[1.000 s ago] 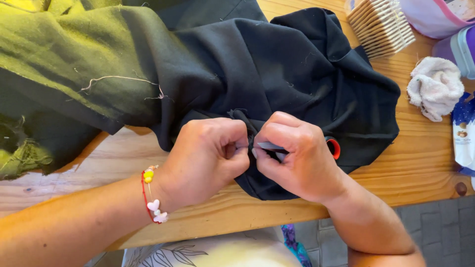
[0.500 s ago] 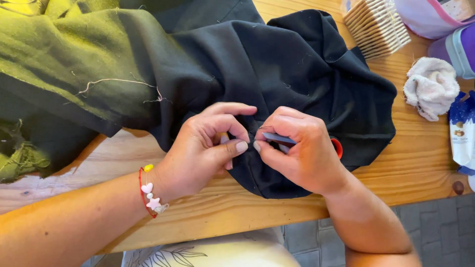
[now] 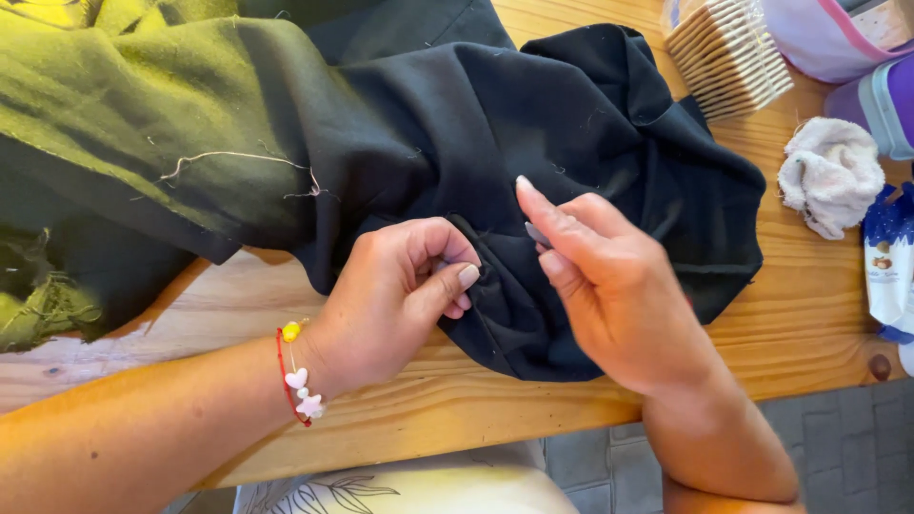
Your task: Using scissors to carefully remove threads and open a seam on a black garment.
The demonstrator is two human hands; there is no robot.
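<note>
A black garment lies bunched on the wooden table. My left hand pinches a fold of it between thumb and fingers; a red bracelet with pale charms is on that wrist. My right hand hovers just right of the fold, raised a little off the cloth. It holds a small grey tool whose tip shows between its fingers; the tool's handle is hidden in the palm. The index finger points up and left.
Olive-green fabric with a loose pale thread covers the table's left. At the right are a fanned stack of thin tan pieces, a crumpled white cloth, a blue-and-white packet and a purple container.
My hands were pressed together over the black fold. The right hand has lifted and drawn away to the right with the tool, while the left keeps its pinch on the fabric.
</note>
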